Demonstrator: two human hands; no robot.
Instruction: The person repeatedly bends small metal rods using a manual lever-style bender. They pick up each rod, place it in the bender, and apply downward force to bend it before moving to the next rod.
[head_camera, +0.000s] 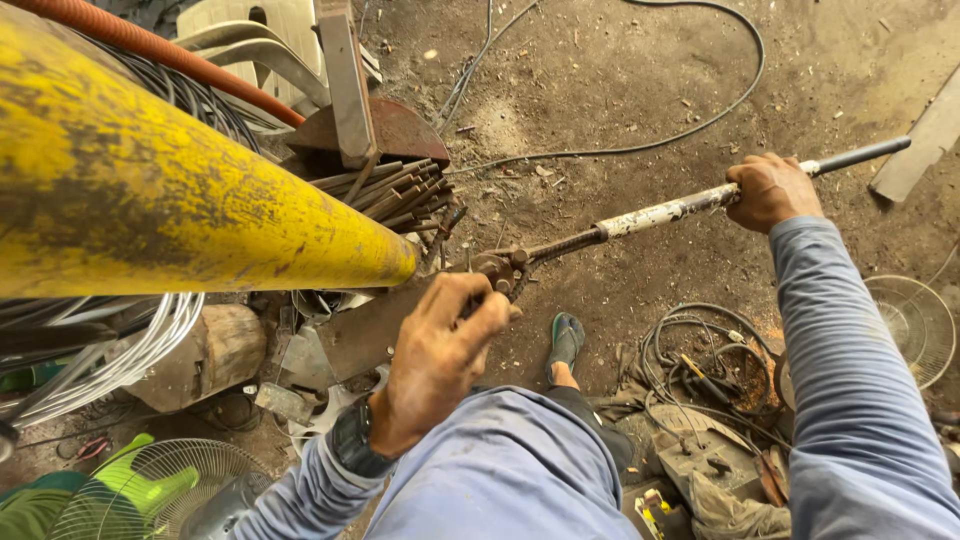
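1. Head view, the step in hand: you look to be mid-cut or mid-clamp with a long-handled cutter (640, 215). Its rusty head (503, 268) sits just off the end of the big yellow pipe (150, 190), over the dirt floor (620, 80), and its taped white handle runs up and to the right.

2. Your left hand (440, 350) is curled around something at the cutter's head. The grip is closed there, but whether it pinches a rod, a near handle or the jaws' workpiece is hidden under your knuckles.

3. Your right hand (770, 190) is wrapped tight around the far handle, grip pressed fully shut, with the dark bare end of the bar sticking out past your fist.

4. What the next move calls for, as a judgement: a firm lever stroke on the long handle while the near hand keeps the head steady. Keep your sandalled foot (565, 340) out from under the head.

5. Pose: your left arm is bent and close in, wrist watch (355, 445) facing up; your right arm is stretched nearly straight, sleeve running down the frame's right side.

6. Around you: a bundle of rusty rods (395, 195) lies beside the pipe, with cables (700, 350) near your foot and a fan guard (915, 325) at the right.
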